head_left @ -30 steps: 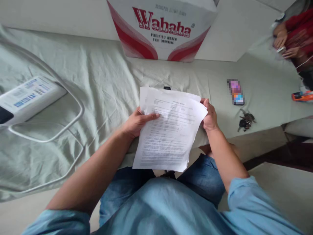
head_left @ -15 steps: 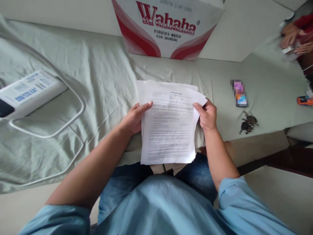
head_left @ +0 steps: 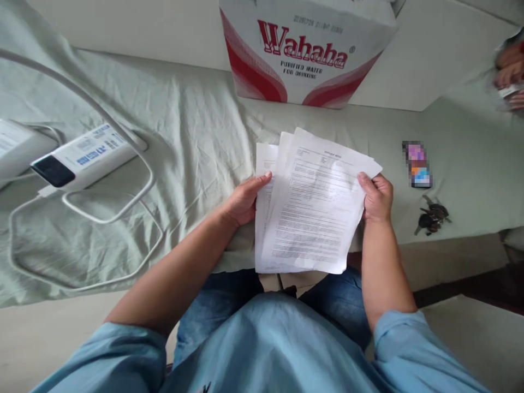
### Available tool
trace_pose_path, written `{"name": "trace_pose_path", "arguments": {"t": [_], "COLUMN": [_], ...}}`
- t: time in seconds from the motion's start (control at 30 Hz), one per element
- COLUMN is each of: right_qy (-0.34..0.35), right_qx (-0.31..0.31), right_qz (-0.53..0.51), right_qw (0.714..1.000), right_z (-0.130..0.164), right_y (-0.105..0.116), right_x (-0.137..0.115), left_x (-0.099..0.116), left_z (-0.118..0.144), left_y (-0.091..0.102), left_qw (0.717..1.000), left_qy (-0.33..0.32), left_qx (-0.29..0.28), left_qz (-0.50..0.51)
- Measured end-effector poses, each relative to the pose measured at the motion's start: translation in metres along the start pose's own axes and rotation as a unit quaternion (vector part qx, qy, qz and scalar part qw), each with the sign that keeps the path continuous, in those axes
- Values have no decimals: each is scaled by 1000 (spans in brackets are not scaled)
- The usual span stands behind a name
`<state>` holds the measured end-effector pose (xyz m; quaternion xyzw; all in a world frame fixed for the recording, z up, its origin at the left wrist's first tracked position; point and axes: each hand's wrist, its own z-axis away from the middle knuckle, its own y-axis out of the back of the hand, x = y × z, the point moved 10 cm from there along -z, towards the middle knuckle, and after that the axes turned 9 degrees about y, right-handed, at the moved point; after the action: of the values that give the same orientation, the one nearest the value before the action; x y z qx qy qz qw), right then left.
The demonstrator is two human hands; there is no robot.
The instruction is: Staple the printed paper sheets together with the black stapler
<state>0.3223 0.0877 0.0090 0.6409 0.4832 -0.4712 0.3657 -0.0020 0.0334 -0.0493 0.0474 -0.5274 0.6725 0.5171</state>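
Observation:
Several printed sheets of paper [head_left: 315,213] are held up between my two hands, over the near edge of the cloth-covered table. They are fanned out, with the front sheet tilted and others showing past its left side. My left hand [head_left: 248,199] is closed on the left edge of a rear sheet, thumb on top. On the upper right edge, my right hand [head_left: 377,195] pinches the sheets, its thumb on the printed face. The fingers of both hands are partly hidden behind the paper.
A Wahaha water carton [head_left: 303,60] stands at the back. On the left lie a white power strip or charger-like device [head_left: 88,155], another white box [head_left: 20,147] and a looping cable [head_left: 151,174]. To the right are a blurred phone [head_left: 417,164], keys [head_left: 433,217] and another person's hands [head_left: 510,76].
The sheets have spread apart: the front ones tilted and shifted right with my right hand, exposing rear sheets at the left. The whole view has swung left.

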Motion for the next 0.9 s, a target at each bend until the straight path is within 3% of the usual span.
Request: {"name": "trace_pose_path", "arguments": {"t": [0.4,0.9], "right_qy": [-10,-10], "right_qx": [-46,-68], "right_qz": [-11,13], "right_qw": [999,998], "right_z": [15,19], "right_y": [-26,-31], "right_x": [-6,-7], "left_x": [-1,-1], "left_z": [7,6], "left_y": [-2,-4], "left_qw": [999,999], "left_qy": [-5,-18], "left_qx": [29,14], "left_qz": [-28,-24]}}
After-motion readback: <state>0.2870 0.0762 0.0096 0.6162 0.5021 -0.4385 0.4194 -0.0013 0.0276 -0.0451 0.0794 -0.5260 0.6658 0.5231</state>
